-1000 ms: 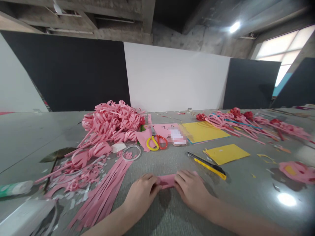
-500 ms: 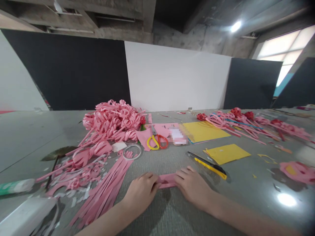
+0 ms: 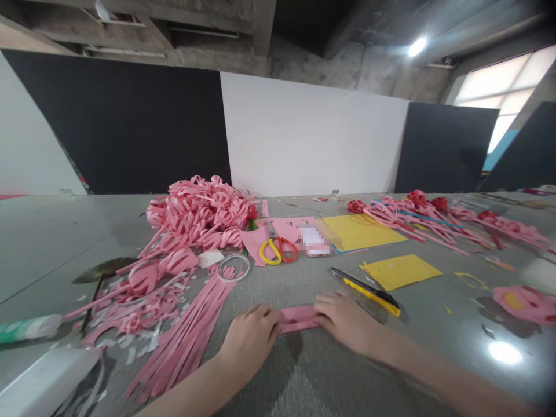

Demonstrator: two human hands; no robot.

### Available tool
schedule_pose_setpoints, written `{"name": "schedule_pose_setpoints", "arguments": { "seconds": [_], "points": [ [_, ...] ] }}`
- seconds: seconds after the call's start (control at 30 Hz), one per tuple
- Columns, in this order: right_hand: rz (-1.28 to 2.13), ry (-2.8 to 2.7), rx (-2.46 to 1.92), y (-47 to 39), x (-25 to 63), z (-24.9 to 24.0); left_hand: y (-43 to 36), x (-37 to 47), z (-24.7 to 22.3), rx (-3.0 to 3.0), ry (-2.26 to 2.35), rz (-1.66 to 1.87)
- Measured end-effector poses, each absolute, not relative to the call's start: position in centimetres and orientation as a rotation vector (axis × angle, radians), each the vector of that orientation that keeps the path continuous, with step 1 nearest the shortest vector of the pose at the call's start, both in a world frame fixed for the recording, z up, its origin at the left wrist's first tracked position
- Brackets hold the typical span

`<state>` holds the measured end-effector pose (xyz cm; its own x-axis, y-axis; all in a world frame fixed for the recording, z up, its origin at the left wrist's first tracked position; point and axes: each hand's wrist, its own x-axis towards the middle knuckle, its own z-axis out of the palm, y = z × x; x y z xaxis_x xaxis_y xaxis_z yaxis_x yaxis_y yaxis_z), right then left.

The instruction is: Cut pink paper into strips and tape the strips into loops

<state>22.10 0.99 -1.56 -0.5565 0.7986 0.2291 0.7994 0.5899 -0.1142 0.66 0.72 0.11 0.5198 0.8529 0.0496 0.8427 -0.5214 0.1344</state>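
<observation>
1. Loose pink strips (image 3: 191, 330), in a sheaf; ring (image 3: 234, 282) over their upper ends.
2. Left hand (image 3: 249, 339), fingers closed on the left end of the pink piece.
3. Pink piece (image 3: 299, 318), stretched between both hands. Step, as judged: holding and flattening; continuing calls for level ends and even finger pressure.
4. Right hand (image 3: 350, 324), fingertips closed on its right end, near the cutter (image 3: 373, 296).
</observation>
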Motion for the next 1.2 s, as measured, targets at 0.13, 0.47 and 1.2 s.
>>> {"name": "schedule_pose_setpoints", "arguments": {
  "seconds": [0.13,0.47,1.2],
  "points": [
    [0.011,-2.549,-1.334,1.19,22.29,-1.61,0.78,0.53,0.1,2.625,1.466,0.213],
    [-0.119,-2.564,-1.332,1.26,22.21,-1.77,0.71,0.37,0.1,2.592,1.489,0.236],
    [-0.142,-2.609,-1.314,1.64,22.46,-1.81,0.38,0.89,-0.2,2.636,1.573,0.19]
  ]
}}
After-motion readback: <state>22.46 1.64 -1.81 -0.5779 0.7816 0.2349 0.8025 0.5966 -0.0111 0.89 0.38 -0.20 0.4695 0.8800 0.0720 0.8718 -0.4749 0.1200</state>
